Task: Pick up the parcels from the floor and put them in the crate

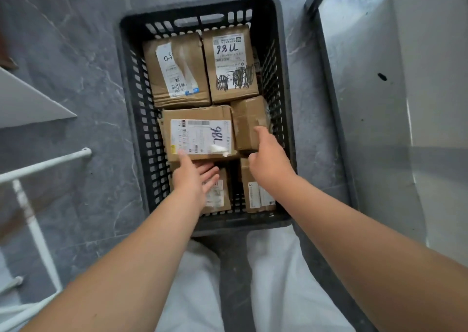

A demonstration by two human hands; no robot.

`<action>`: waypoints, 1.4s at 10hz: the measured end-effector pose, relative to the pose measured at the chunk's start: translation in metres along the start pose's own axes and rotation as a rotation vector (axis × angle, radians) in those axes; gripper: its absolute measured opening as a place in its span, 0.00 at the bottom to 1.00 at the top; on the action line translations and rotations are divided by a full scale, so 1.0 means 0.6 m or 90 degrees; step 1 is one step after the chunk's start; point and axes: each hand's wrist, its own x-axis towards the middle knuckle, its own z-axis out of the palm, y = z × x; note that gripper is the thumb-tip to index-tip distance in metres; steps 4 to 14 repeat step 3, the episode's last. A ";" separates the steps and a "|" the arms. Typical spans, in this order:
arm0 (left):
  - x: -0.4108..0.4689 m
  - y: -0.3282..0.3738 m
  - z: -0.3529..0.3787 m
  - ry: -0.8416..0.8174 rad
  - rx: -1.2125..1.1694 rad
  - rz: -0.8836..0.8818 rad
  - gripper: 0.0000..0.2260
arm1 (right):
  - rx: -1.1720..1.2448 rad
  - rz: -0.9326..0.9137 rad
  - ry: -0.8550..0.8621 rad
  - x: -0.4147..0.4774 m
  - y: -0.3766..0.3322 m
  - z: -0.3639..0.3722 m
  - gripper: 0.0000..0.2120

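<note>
A black slatted crate (131, 78) stands on the floor and holds several brown cardboard parcels. My left hand (193, 177) lies at the near edge of the labelled parcel marked 786 (200, 134). Its thumb touches the label and its straight fingers spread over a lower parcel (219, 195). My right hand (268, 159) holds the small plain parcel (247, 121) beside it, thumb on top and fingers curled round the near edge. Two bigger parcels, one (177, 71) on the left and one (230, 66) on the right, fill the far end. Another parcel (258, 195) lies at the near right.
Grey marbled floor (76, 40) surrounds the crate. A white metal rack (38, 164) and a pale board (25, 98) stand to the left. A grey panel with a dark frame (379, 104) runs along the right. My white trousers (273, 268) are just behind the crate.
</note>
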 end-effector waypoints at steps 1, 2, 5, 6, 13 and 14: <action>0.025 0.020 -0.021 -0.021 0.048 0.017 0.26 | -0.075 -0.098 -0.076 0.000 -0.006 0.014 0.30; 0.029 0.033 -0.029 -0.030 0.093 0.034 0.24 | -0.133 -0.112 -0.184 -0.005 -0.011 0.036 0.32; 0.013 0.021 -0.033 -0.044 0.166 0.005 0.26 | -0.099 -0.069 -0.134 -0.021 -0.017 0.044 0.35; 0.013 0.021 -0.033 -0.044 0.166 0.005 0.26 | -0.099 -0.069 -0.134 -0.021 -0.017 0.044 0.35; 0.013 0.021 -0.033 -0.044 0.166 0.005 0.26 | -0.099 -0.069 -0.134 -0.021 -0.017 0.044 0.35; 0.013 0.021 -0.033 -0.044 0.166 0.005 0.26 | -0.099 -0.069 -0.134 -0.021 -0.017 0.044 0.35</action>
